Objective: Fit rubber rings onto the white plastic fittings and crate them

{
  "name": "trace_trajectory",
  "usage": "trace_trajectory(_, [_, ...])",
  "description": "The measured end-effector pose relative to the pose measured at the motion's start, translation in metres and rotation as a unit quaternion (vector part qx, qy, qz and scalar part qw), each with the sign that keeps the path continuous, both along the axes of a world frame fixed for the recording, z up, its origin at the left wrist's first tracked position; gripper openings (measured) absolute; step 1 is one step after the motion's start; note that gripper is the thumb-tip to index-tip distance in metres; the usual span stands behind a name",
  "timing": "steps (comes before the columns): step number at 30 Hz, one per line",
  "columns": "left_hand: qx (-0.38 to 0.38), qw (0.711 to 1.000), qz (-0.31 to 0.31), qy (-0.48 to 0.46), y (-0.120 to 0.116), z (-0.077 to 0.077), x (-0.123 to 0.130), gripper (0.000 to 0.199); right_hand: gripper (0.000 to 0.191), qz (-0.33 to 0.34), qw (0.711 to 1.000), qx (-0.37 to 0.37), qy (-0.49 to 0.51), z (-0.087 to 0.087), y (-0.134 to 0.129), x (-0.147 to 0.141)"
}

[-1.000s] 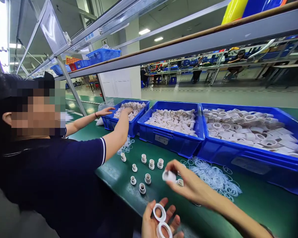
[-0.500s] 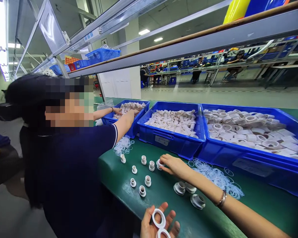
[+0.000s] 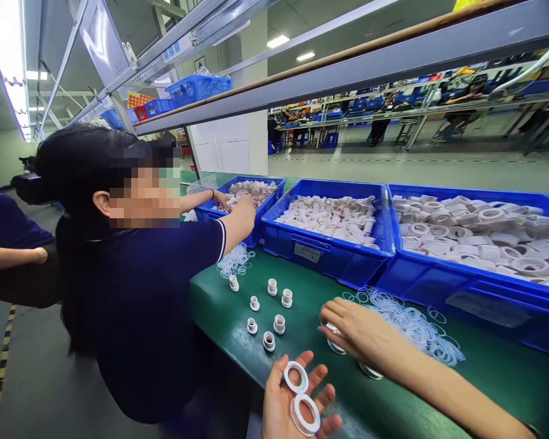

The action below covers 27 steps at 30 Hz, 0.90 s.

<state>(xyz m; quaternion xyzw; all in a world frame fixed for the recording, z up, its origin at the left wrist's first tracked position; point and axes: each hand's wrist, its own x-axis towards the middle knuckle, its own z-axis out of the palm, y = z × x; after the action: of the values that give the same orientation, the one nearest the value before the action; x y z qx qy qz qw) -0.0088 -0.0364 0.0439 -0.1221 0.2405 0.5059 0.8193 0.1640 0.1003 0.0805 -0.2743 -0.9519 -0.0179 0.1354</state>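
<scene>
My left hand (image 3: 297,396) is palm up at the bottom, fingers curved around two white rings (image 3: 305,414) resting in it. My right hand (image 3: 347,326) reaches over the green table and has its fingers on a white flanged part (image 3: 336,342); what the fingertips hold is partly hidden. Another flanged part (image 3: 371,371) shows below my right wrist. To the left stand several small white collared parts (image 3: 279,324). Thin clear rings (image 3: 411,326) lie in a loose pile beyond my right hand.
Three blue bins (image 3: 322,249) of white parts line the table's (image 3: 228,329) back. At the left, a person in dark clothes (image 3: 155,292) reaches into the far bin. A second clear-ring pile (image 3: 235,261) lies beside that person's arm.
My right hand has moved from the smaller collared parts toward the larger flanged parts nearer me. The view has shifted slightly. My left hand still holds the two rings.
</scene>
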Motion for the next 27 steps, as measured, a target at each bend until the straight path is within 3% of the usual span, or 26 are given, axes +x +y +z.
trace_trajectory(3, [0.01, 1.0, 0.007, 0.017, 0.002, -0.007, 0.008, 0.044, 0.025, 0.047, 0.998, -0.018, 0.03, 0.0, -0.043, -0.027])
trace_trajectory(5, [-0.008, 0.999, 0.021, 0.033, 0.003, -0.013, 0.012, 0.04, 0.03, 0.049, 0.998, 0.017, 0.034, -0.009, -0.065, -0.045])
trace_trajectory(7, [-0.029, 0.998, 0.032, 0.042, 0.003, -0.019, 0.014, 0.038, 0.033, 0.025, 0.998, 0.049, 0.022, -0.019, -0.078, -0.058])
trace_trajectory(9, [-0.02, 0.998, 0.031, 0.041, 0.001, -0.024, 0.013, 0.039, 0.028, 0.012, 1.0, 0.023, 0.004, -0.019, -0.08, -0.063])
trace_trajectory(12, [0.034, 0.998, 0.018, 0.058, -0.001, -0.026, 0.006, 0.049, 0.009, 0.036, 0.99, -0.132, 0.014, 0.002, -0.068, -0.058])
trace_trajectory(14, [0.071, 0.994, 0.024, 0.074, -0.002, -0.025, -0.002, 0.053, 0.024, 0.042, 0.968, -0.239, 0.064, 0.018, -0.053, -0.052])
trace_trajectory(16, [0.088, 0.993, 0.032, 0.07, -0.002, -0.024, -0.009, 0.055, 0.026, 0.015, 0.95, -0.282, 0.132, 0.026, -0.037, -0.049])
trace_trajectory(20, [0.055, 0.998, 0.012, 0.028, -0.005, -0.025, -0.018, 0.061, 0.004, -0.014, 0.943, -0.258, 0.21, 0.007, -0.01, -0.055])
trace_trajectory(24, [0.039, 0.999, 0.001, 0.002, -0.006, -0.031, -0.019, 0.062, 0.003, 0.045, 0.967, -0.207, 0.138, -0.024, 0.002, -0.066])
trace_trajectory(27, [0.029, 1.0, -0.002, -0.007, -0.005, -0.033, -0.02, 0.065, 0.006, 0.064, 0.986, -0.142, 0.062, -0.038, 0.007, -0.069])
